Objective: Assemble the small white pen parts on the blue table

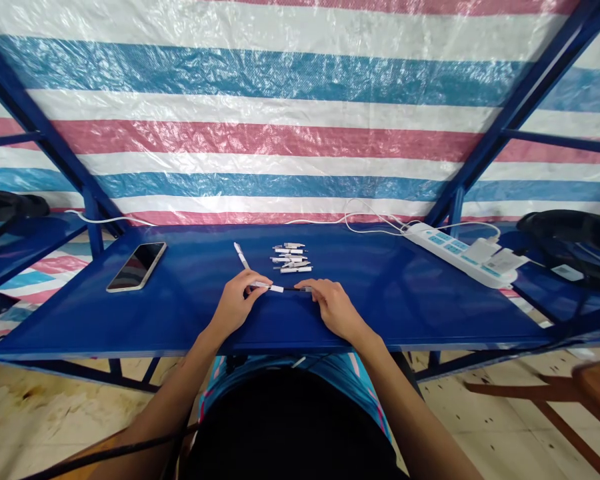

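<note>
Over the blue table, my left hand pinches a white pen barrel lying level. My right hand has its thumb and fingers closed on a clear pen part. A thin dark rod spans the gap between the white barrel and the clear part. Just beyond my left fingers, a separate white pen lies slanted on the table. Several white and clear pen pieces are stacked in a loose column beyond the gap between my hands.
A phone lies at the table's left. On the right, a white power strip holds plugged-in adapters, and a white cable loops along the back edge. Blue metal posts rise behind, before a striped plastic sheet. A wooden stool stands at right.
</note>
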Demonstrator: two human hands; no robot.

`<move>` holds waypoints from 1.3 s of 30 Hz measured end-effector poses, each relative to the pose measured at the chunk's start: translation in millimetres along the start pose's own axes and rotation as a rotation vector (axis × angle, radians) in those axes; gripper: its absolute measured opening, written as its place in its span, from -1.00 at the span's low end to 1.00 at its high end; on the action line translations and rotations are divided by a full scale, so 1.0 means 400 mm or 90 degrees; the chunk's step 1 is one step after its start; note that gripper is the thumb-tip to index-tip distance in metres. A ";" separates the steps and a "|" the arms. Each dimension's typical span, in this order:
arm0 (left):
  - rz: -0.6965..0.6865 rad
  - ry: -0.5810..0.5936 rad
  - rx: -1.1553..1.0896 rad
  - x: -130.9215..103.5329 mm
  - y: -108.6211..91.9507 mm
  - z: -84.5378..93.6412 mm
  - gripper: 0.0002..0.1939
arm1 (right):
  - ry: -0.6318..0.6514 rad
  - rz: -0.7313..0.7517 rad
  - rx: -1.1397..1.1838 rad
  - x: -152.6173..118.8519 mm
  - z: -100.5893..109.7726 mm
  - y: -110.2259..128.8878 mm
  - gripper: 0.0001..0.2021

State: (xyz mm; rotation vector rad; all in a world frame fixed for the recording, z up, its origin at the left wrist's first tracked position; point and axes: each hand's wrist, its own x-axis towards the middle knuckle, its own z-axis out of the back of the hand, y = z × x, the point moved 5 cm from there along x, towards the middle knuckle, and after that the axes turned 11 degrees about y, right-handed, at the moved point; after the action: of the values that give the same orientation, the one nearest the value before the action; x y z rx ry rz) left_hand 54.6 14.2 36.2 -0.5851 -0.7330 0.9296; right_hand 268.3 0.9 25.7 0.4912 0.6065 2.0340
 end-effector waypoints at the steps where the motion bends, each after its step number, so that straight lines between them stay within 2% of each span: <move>1: 0.001 -0.001 0.002 0.000 0.000 0.001 -0.77 | -0.008 -0.004 -0.003 0.001 -0.001 -0.003 -0.43; 11: 0.015 -0.002 0.002 0.003 0.002 0.002 -0.77 | -0.082 -0.040 -0.022 0.007 -0.011 -0.037 -0.44; 22: 0.017 -0.017 0.023 0.001 0.014 0.006 -0.76 | -0.101 -0.048 -0.016 0.006 -0.014 -0.060 -0.46; 29: 0.017 -0.016 0.023 0.002 0.016 0.004 -0.75 | -0.121 -0.070 -0.014 0.005 -0.015 -0.056 -0.45; 35: 0.021 -0.011 0.035 0.001 0.020 0.004 -0.75 | -0.110 -0.042 -0.029 0.005 -0.017 -0.061 -0.47; 39: 0.027 -0.011 0.045 0.001 0.021 0.006 -0.74 | -0.119 -0.066 -0.030 0.004 -0.018 -0.063 -0.47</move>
State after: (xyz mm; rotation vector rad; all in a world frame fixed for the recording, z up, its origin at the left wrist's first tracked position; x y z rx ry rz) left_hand 48.8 19.0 31.5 -0.5330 -0.7033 0.9968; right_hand 280.4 12.1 5.3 0.6018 0.4603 1.8758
